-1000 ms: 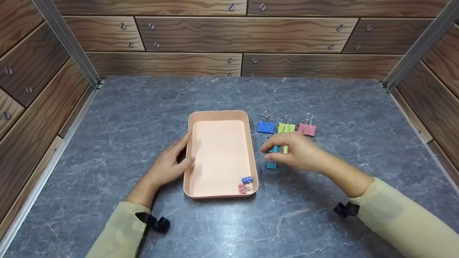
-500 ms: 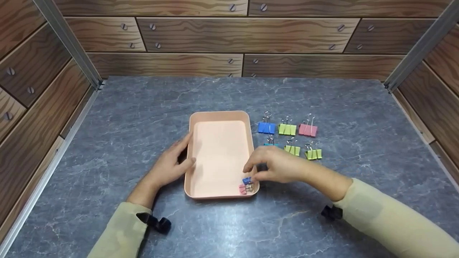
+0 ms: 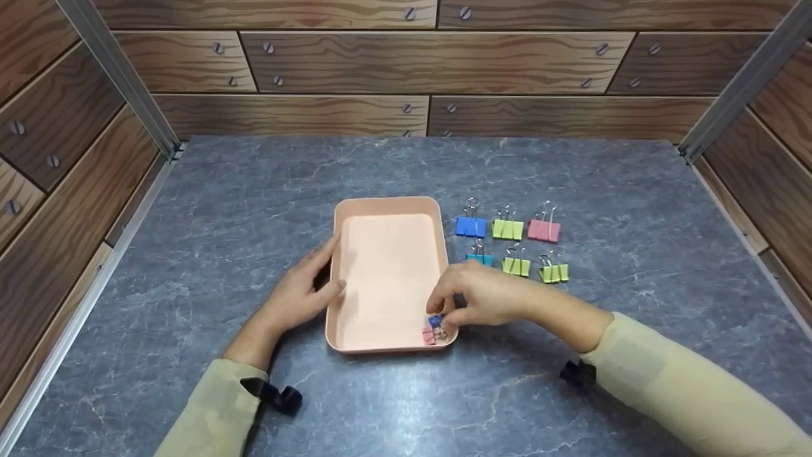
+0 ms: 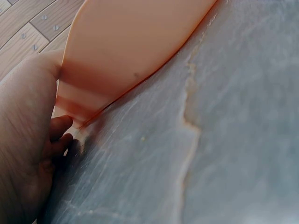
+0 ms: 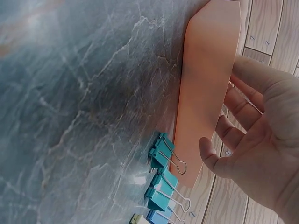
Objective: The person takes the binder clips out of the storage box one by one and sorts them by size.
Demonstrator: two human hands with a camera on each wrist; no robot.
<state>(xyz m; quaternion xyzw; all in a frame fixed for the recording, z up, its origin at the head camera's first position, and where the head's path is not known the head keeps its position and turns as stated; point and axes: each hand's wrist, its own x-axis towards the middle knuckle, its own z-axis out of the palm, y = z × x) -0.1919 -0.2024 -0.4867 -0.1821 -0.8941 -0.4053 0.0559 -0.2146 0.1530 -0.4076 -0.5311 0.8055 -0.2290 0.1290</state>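
My left hand point(image 3: 297, 293) grips the left wall of a peach-coloured tray point(image 3: 387, 204), thumb over the rim and fingers outside. Reaching over the tray's right rim, my right hand point(image 3: 485, 295) pinches a small blue binder clip point(image 3: 434, 321) in the near right corner. The fingertips partly cover this clip. A small pink binder clip point(image 3: 429, 336) lies beside it, with silver handles next to it. In the right wrist view, the tray's outer wall point(image 5: 205, 70) hides the fingertips. Two teal binder clips point(image 5: 161, 189) stand near that wall; in the head view my right hand covers one.
Right of the tray stand larger binder clips in rows: blue point(image 3: 471, 227), green point(image 3: 507, 230) and pink point(image 3: 544, 231) behind, teal point(image 3: 479, 259) and two green ones point(image 3: 554, 273) in front. Wood-patterned panels point(image 3: 419, 60) enclose the grey marbled tabletop point(image 3: 254, 184).
My right hand has moved left and toward me from above the teal clips into the tray's corner, closing on the small blue binder clip. The left hand stays on the tray.
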